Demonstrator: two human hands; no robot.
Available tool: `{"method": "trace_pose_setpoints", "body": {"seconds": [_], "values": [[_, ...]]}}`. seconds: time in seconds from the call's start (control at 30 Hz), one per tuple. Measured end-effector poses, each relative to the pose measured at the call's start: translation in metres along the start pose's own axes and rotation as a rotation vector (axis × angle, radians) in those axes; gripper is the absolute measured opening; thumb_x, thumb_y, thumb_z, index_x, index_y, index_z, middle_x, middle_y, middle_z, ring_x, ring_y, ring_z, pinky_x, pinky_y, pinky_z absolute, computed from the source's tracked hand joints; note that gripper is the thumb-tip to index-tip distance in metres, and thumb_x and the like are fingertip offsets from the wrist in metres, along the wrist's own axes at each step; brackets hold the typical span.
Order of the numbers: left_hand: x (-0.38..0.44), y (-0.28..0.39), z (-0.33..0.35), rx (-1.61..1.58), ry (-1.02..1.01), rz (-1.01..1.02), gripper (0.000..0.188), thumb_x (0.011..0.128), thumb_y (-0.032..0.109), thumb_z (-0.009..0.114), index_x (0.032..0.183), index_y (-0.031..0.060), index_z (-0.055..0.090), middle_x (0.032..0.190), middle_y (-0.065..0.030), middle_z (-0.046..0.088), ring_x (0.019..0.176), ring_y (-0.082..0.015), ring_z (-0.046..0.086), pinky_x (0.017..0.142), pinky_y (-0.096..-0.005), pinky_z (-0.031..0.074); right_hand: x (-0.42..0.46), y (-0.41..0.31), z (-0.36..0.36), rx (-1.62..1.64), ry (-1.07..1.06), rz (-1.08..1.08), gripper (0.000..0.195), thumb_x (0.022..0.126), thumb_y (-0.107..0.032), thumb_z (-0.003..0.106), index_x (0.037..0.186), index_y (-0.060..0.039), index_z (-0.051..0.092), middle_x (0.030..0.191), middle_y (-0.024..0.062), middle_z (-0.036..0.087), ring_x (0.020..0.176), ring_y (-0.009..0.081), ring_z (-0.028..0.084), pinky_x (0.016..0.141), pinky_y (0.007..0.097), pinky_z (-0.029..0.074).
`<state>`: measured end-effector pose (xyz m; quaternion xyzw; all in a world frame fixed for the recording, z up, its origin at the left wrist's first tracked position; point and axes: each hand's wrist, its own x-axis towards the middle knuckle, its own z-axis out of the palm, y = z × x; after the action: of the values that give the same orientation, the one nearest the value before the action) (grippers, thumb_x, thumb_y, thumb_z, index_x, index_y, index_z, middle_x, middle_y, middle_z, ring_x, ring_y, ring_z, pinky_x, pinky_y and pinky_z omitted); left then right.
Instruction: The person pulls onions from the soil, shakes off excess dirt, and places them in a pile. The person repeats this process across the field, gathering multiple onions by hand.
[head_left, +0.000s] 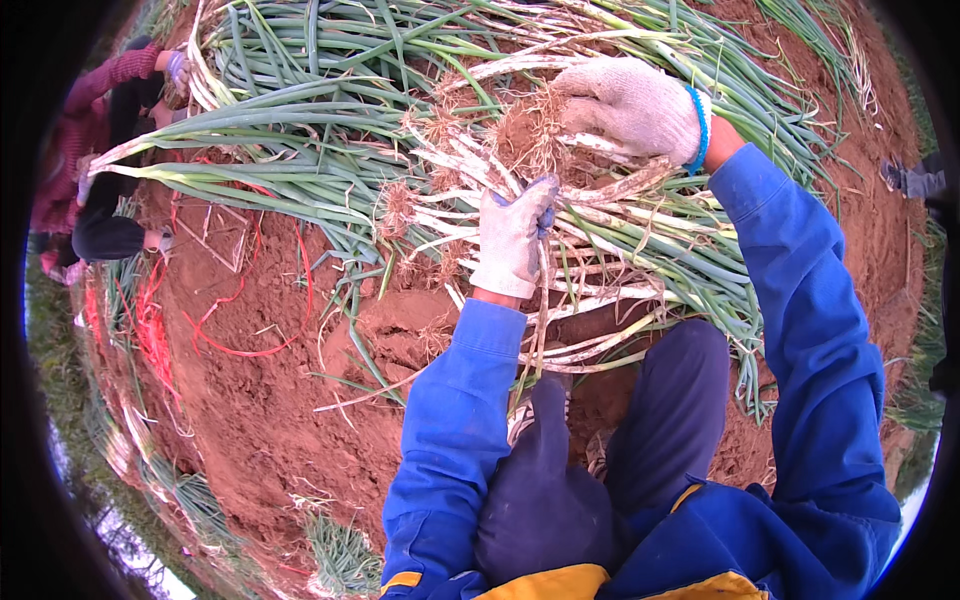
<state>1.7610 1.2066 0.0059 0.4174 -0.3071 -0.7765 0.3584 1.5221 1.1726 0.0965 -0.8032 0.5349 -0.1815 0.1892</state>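
Note:
My left hand (512, 236), in a pale knit work glove with blue on its fingertips, is closed among the white stems of green onions (450, 214). A thin, wilted onion stalk (541, 307) hangs down from its fingers. My right hand (630, 109) wears a similar glove with a blue cuff band. It arches over a root clump (529, 131) with soil clinging to it, fingers bent around or against the roots; the fingertips are partly hidden. Beneath both hands lies a thick layer of onions, their white ends and roots towards the middle and green leaves pointing outward.
At the left, another person (90, 150) in a maroon knit top holds onion stalks. Red plastic twine (259, 349) lies on the reddish soil (300, 435). More onion bunches (341, 555) rest at lower left. Somebody's shoe (891, 175) shows at the right edge.

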Motion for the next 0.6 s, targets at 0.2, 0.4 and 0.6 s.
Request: {"method": "trace_pose_setpoints", "body": {"seconds": [0.2,0.4,0.6], "values": [[-0.008,-0.014,-0.012,0.075,0.203,-0.011,0.039,0.093,0.029,0.09,0.11,0.0041,0.065,0.082,-0.0004,0.068,0.059,-0.0069,0.055,0.052,-0.0241,0.043,0.005,0.018,-0.028,0.262,0.22,0.139,0.033,0.105,-0.03,0.068,0.123,-0.0042,0.074,0.111,0.0141,0.078,0.095,0.0218,0.072,0.087,0.0373,0.058],[-0.02,-0.005,-0.055,0.3,0.286,-0.106,0.033,0.093,0.024,0.089,0.113,0.0055,0.07,0.081,0.0,0.068,0.058,-0.0076,0.057,0.05,-0.0253,0.043,0.004,0.011,-0.025,0.419,0.127,0.2,0.031,0.11,-0.03,0.065,0.117,-0.0013,0.071,0.089,-0.0008,0.065,0.081,0.0064,0.06,0.073,0.0276,0.053],[-0.032,0.039,-0.033,0.266,0.237,0.04,0.026,0.094,0.016,0.087,0.114,0.0037,0.076,0.09,-0.0034,0.077,0.059,-0.0055,0.056,0.049,-0.0227,0.04,-0.013,-0.021,-0.001,0.516,-0.085,0.421,0.027,0.105,-0.027,0.068,0.123,-0.0103,0.077,0.077,-0.0035,0.068,0.057,0.004,0.055,0.046,0.0248,0.044]]}}
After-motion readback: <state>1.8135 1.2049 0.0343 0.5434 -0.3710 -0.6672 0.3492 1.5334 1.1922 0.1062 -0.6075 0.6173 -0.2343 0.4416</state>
